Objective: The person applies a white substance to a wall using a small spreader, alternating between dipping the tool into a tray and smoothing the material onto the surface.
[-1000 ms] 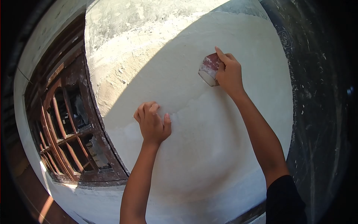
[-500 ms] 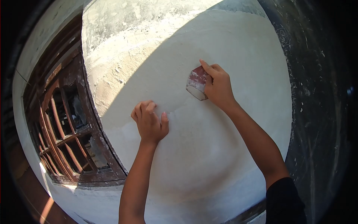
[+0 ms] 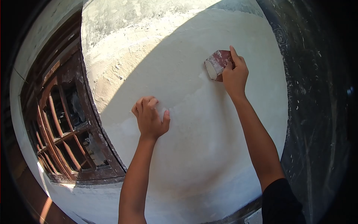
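My right hand (image 3: 235, 76) grips a flat reddish-brown putty spreader (image 3: 220, 64) smeared with white, its pale edge facing lower left. The index finger stretches up along the tool, which lies against the white wall (image 3: 194, 142). Lower and to the left, my left hand (image 3: 150, 117) rests at the wall with fingers bent and the thumb held apart. Nothing shows in that hand. A faint, uneven line of fresh-looking white coating (image 3: 186, 100) runs across the wall between the two hands.
At the left is a dark brown wooden window (image 3: 71, 130) with panes and flaking paint. Sunlit rough plaster (image 3: 115, 67) covers the upper left wall. A dark, white-specked surface (image 3: 313, 123) borders the right side.
My right hand has moved up and to the right with the putty spreader, which has tilted a little. My left hand stays almost in place.
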Tool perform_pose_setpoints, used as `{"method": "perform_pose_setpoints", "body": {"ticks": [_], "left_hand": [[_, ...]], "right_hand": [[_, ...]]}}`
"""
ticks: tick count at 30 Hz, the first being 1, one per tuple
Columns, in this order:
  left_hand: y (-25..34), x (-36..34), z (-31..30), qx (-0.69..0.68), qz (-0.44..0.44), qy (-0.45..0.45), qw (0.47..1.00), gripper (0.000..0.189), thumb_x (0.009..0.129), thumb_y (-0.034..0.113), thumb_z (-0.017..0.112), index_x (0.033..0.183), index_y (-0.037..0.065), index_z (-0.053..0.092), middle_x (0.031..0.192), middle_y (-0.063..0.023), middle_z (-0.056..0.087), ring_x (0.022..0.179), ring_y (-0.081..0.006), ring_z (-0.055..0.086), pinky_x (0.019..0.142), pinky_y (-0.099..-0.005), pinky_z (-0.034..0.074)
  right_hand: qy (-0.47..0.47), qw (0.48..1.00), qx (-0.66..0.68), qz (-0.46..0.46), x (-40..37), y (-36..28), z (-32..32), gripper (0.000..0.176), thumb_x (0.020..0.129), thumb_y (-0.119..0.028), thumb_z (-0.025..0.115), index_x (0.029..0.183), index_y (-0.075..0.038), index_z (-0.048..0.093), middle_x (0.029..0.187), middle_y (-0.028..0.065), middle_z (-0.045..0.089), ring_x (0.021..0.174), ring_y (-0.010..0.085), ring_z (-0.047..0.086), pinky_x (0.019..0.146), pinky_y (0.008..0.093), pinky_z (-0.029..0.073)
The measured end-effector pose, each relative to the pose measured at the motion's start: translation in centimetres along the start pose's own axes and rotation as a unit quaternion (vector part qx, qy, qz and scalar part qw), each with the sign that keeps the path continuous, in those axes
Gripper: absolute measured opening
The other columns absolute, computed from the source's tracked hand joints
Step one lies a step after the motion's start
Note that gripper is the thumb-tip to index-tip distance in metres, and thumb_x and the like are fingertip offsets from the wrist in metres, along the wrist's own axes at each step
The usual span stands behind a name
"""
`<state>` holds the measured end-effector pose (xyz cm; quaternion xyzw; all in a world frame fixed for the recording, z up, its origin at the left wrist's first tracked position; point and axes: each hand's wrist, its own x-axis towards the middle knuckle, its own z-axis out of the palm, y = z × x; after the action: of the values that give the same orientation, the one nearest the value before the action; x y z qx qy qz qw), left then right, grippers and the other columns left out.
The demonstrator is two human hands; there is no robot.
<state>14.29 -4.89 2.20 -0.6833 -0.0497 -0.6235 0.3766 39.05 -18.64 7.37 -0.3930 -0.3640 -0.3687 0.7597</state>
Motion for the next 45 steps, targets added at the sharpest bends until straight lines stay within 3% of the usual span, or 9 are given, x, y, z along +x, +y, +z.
{"method": "perform_pose_setpoints", "body": {"ticks": [5, 10, 13, 17, 20, 29, 31, 39, 45], "left_hand": [[-0.1, 0.4, -0.4, -0.04, 0.006, -0.018, 0.999, 0.049, 0.08, 0.032, 0.06, 0.12, 0.011, 0.041, 0.112, -0.0097, 0.051, 0.109, -0.0292, 0.042, 0.093, -0.0457, 0.025], [1.2, 0.4, -0.1, -0.047, -0.004, -0.003, 0.999, 0.047, 0.078, 0.022, 0.061, 0.119, 0.009, 0.042, 0.112, -0.0094, 0.051, 0.109, -0.029, 0.041, 0.092, -0.0448, 0.026], [5.4, -0.8, 0.3, -0.101, -0.011, 0.0, 0.995, 0.045, 0.076, 0.015, 0.062, 0.117, 0.007, 0.044, 0.11, -0.0093, 0.051, 0.108, -0.0289, 0.042, 0.091, -0.0437, 0.028], [13.5, -3.8, 2.1, -0.199, -0.017, -0.055, 0.978, 0.044, 0.073, 0.008, 0.062, 0.114, 0.007, 0.046, 0.107, -0.0097, 0.053, 0.103, -0.0288, 0.045, 0.087, -0.0429, 0.031], [17.9, -5.9, 3.9, -0.294, -0.031, -0.076, 0.952, 0.042, 0.072, 0.003, 0.062, 0.111, 0.006, 0.048, 0.102, -0.0103, 0.054, 0.097, -0.0289, 0.048, 0.083, -0.0423, 0.034], [30.9, -14.2, 6.4, -0.442, -0.116, -0.232, 0.859, 0.038, 0.073, -0.001, 0.06, 0.11, 0.005, 0.051, 0.092, -0.0102, 0.055, 0.09, -0.029, 0.052, 0.078, -0.0401, 0.038], [33.6, -16.3, 6.8, -0.47, -0.117, -0.289, 0.826, 0.037, 0.074, -0.003, 0.059, 0.109, 0.006, 0.052, 0.092, -0.0102, 0.056, 0.089, -0.0295, 0.053, 0.077, -0.0398, 0.04], [44.9, -25.3, 5.6, -0.548, -0.167, -0.429, 0.699, 0.037, 0.079, -0.002, 0.059, 0.115, 0.006, 0.052, 0.107, -0.0115, 0.061, 0.105, -0.032, 0.056, 0.088, -0.0419, 0.043], [52.3, -31.0, 3.8, -0.549, -0.201, -0.553, 0.594, 0.04, 0.089, 0.01, 0.055, 0.128, 0.004, 0.048, 0.126, -0.0197, 0.056, 0.119, -0.0373, 0.052, 0.099, -0.0443, 0.042]], "right_hand": [[-0.09, 0.995, 0.009, 0.036, -2.2, -0.4, -2.0, 0.051, 0.085, 0.006, 0.047, 0.135, -0.005, 0.055, 0.1, 0.0121, 0.06, 0.092, 0.0235, 0.06, 0.084, 0.0341, 0.048], [-0.159, 0.976, 0.058, 0.134, -5.1, 0.4, -4.9, 0.049, 0.088, 0.004, 0.047, 0.136, -0.007, 0.054, 0.106, 0.0118, 0.061, 0.096, 0.0219, 0.059, 0.091, 0.0338, 0.046], [-0.185, 0.964, 0.048, 0.183, -7.1, 0.8, -7.6, 0.048, 0.09, 0.004, 0.046, 0.135, -0.006, 0.054, 0.112, 0.012, 0.062, 0.102, 0.0217, 0.058, 0.093, 0.0331, 0.045], [-0.201, 0.956, 0.009, 0.212, -9.3, 3.5, -11.8, 0.048, 0.091, 0.005, 0.047, 0.137, -0.008, 0.054, 0.116, 0.0118, 0.061, 0.098, 0.017, 0.058, 0.09, 0.0289, 0.046], [-0.193, 0.949, -0.02, 0.248, -9.9, 5.2, -14.4, 0.048, 0.089, 0.002, 0.048, 0.135, -0.006, 0.055, 0.115, 0.0157, 0.063, 0.103, 0.0227, 0.06, 0.094, 0.0323, 0.045], [-0.182, 0.911, -0.082, 0.36, -15.1, 11.7, -25.6, 0.042, 0.087, 0.002, 0.052, 0.129, -0.002, 0.056, 0.108, 0.0142, 0.063, 0.092, 0.0187, 0.063, 0.08, 0.0313, 0.051], [-0.214, 0.889, -0.044, 0.401, -16.2, 13.2, -28.8, 0.037, 0.087, 0.003, 0.054, 0.124, 0.0, 0.057, 0.11, 0.0132, 0.062, 0.09, 0.0173, 0.063, 0.077, 0.0304, 0.051], [-0.206, 0.824, -0.114, 0.516, -24.8, 19.4, -42.0, 0.029, 0.088, 0.003, 0.054, 0.117, 0.003, 0.057, 0.101, 0.0129, 0.068, 0.087, 0.017, 0.066, 0.076, 0.0299, 0.052], [-0.248, 0.791, -0.25, 0.5, -31.6, 21.4, -51.3, 0.028, 0.086, 0.005, 0.052, 0.113, 0.001, 0.06, 0.099, 0.0153, 0.071, 0.09, 0.0209, 0.069, 0.08, 0.0314, 0.051]]}}
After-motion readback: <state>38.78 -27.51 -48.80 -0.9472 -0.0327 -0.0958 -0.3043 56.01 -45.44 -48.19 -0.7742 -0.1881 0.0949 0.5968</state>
